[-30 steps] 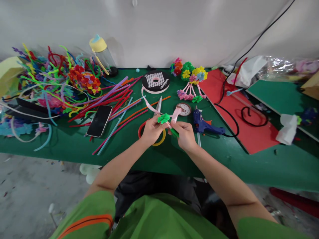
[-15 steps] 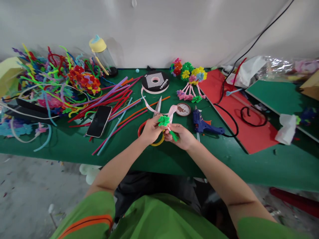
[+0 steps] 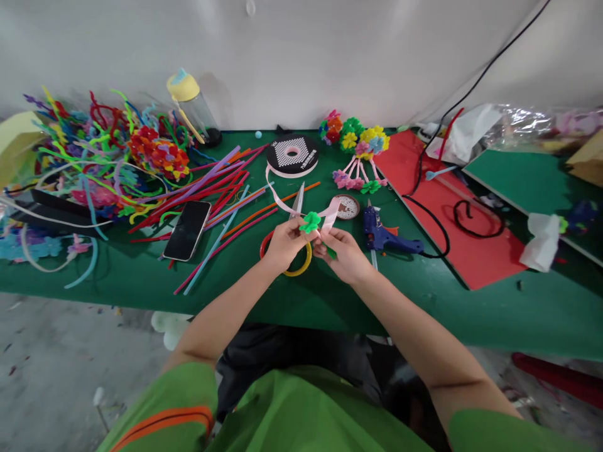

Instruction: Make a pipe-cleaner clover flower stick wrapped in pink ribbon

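Note:
Between my hands is a green pipe-cleaner flower, its stem pointing toward my right hand. My left hand is closed on the flower near its head. The fingers of my right hand pinch a pale pink ribbon against the stem, and a green bit shows below them. That ribbon runs back in a loop to a black spool. Under my left hand lie scissors with red and yellow handles, their blades pointing away and partly hidden.
Loose pipe cleaners and a phone lie left, beside a heaped pile of fuzzy flowers and a bottle. To the right are a blue glue gun, a red board and a round brown-rimmed disc. Finished-looking flowers stand behind.
My right hand has shifted its grip up along the stem, and the ribbon now lies broader over its fingertips. The green stem end is more covered. My left hand stays nearly in place.

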The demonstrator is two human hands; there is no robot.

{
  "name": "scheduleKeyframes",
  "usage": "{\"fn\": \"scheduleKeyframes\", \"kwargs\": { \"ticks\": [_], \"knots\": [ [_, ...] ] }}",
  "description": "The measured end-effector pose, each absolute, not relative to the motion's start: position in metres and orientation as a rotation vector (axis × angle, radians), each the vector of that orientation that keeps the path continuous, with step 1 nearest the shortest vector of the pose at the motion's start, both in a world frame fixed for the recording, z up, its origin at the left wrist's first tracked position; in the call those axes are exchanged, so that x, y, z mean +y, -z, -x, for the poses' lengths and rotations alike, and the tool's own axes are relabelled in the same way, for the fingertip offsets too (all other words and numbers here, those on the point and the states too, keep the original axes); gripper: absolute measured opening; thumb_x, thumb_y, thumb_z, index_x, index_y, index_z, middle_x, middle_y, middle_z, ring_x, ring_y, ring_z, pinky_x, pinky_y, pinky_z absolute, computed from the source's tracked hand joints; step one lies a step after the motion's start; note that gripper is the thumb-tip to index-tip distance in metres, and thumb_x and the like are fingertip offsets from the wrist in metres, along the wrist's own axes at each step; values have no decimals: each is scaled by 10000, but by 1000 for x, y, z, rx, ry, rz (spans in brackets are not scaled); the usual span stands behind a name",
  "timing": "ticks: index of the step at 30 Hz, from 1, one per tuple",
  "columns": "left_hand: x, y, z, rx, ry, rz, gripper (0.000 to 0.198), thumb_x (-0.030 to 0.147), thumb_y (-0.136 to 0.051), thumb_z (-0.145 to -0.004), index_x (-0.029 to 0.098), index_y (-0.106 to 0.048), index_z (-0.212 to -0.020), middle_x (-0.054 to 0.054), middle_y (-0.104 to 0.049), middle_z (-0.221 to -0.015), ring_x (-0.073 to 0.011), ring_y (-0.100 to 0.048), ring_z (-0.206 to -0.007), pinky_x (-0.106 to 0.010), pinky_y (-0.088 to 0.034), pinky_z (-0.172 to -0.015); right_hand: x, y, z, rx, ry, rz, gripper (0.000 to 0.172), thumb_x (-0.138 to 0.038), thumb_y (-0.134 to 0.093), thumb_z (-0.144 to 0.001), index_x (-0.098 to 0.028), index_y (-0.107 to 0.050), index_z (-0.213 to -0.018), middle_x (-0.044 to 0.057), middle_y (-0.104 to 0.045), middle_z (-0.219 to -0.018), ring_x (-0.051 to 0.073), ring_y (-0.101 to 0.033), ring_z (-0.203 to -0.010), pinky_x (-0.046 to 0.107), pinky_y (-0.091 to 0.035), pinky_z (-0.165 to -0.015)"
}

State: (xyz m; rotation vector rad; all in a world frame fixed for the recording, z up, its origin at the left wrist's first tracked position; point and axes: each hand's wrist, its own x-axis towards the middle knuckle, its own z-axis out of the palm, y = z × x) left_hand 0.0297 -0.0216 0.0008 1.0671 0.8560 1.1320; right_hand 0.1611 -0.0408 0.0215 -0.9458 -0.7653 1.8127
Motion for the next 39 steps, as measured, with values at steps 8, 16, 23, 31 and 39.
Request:
{"fn": "scheduleKeyframes", "kwargs": {
  "ticks": [8, 16, 23, 31, 39],
  "knots": [
    [-23, -1, -31, 943, -1161, -1101, 199, 318, -711, -650, 140, -622, -659, 19, -541, -634, -89, -515, -639, -238, -439, -648, -42, -7, -158, -1099, -1346, 1132, 317, -474, -602, -727, -175, -532, -647, -46, -417, -548, 69, -354, -500, 235, -271, -485],
    [-25, -2, -31, 907, -1139, -1095, 185, 330, -687, -678, 155, -629, -673, 13, -601, -646, -98, -555, -646, -254, -452, -679, -44, -16, -166, -1303, -1191, 1206, 363, -477, -550, -766, -171, -523, -572, -33, -384, -531, 81, -331, -511, 245, -236, -484],
    [-27, -8, -32, 848, -1163, -1054, 184, 328, -678, -693, 153, -623, -673, 3, -603, -645, -107, -557, -640, -274, -471, -676, -43, -12, -166, -1198, -1252, 1224, 398, -474, -554, -766, -167, -543, -513, -33, -397, -477, 65, -297, -448, 242, -201, -450],
    [-30, -9, -32, 754, -1157, -997, 151, 303, -674, -701, 161, -621, -696, 9, -573, -621, -97, -529, -579, -268, -492, -573, -41, -18, -160, -855, -1621, 1076, 342, -462, -660, -657, -173, -581, -493, -5, -532, -481, 79, -431, -428, 231, -307, -418],
    [-30, -7, -30, 731, -1109, -1013, 209, 347, -655, -718, 146, -597, -714, 25, -536, -565, -92, -559, -531, -250, -510, -534, -39, -17, -162, -753, -1873, 961, 278, -394, -682, -653, -137, -642, -556, -1, -557, -469, 72, -455, -402, 231, -310, -433]
  ]
}}
